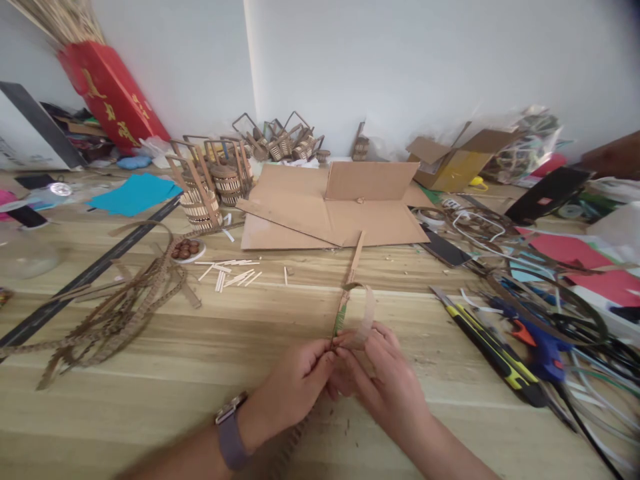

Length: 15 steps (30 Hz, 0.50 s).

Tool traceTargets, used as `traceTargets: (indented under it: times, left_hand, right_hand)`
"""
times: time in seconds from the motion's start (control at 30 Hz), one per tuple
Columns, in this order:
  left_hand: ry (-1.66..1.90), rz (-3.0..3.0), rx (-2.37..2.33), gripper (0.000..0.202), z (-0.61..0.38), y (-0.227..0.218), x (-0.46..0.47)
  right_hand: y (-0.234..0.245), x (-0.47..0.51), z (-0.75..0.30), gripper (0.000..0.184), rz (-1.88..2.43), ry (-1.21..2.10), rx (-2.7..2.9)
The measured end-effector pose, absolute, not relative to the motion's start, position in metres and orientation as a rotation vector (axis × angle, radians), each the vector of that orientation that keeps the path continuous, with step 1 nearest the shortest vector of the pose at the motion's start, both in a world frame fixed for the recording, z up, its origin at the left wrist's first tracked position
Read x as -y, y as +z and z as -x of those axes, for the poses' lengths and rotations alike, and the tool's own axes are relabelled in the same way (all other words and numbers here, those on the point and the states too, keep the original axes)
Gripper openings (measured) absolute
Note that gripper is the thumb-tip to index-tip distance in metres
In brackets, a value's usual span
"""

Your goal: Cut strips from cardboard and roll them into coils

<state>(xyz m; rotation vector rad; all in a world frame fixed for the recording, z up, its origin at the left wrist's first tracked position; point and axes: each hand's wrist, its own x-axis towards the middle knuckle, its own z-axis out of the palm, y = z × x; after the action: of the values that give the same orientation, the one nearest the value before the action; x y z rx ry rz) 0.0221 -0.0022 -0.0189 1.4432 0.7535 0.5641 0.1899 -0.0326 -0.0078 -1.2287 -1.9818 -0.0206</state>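
Note:
Both hands meet low in the middle of the view around a long, narrow cardboard strip [355,263]. My left hand [297,377], with a watch [233,403] on its wrist, pinches the strip between thumb and fingers. Right beside it, my right hand [387,377] is closed on the strip too, and a thin peeled paper layer [369,310] curls up over its fingers. A green printed patch shows on the strip just beyond the fingertips. Below the hands a ridged end of the strip hangs toward me, blurred. The exact pinch point is partly hidden by the fingers.
A pile of corrugated strips [125,307] lies left, near short sticks [227,275] and a dish of brown beads [186,249]. Small stick baskets [200,207] stand behind. Flattened cardboard [300,187] lies ahead. At right are a utility knife [493,353] and a glue gun [543,347].

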Motion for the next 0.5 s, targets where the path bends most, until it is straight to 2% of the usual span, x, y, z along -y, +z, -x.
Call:
traceTargets:
  times: [0.27,0.5]
  left_hand:
    - [0.54,-1.468,-0.74,0.046,-0.0218,-0.018,0.0031]
    - [0.573,-1.384,-0.73,0.043,-0.0227,-0.0168,0.0026]
  right_hand:
    - [-0.0052,0.0336,-0.1893,0.012,1.353,0.106,1.802]
    - [-0.0055,0.0352,-0.1887,0.008,1.217,0.039,1.898]
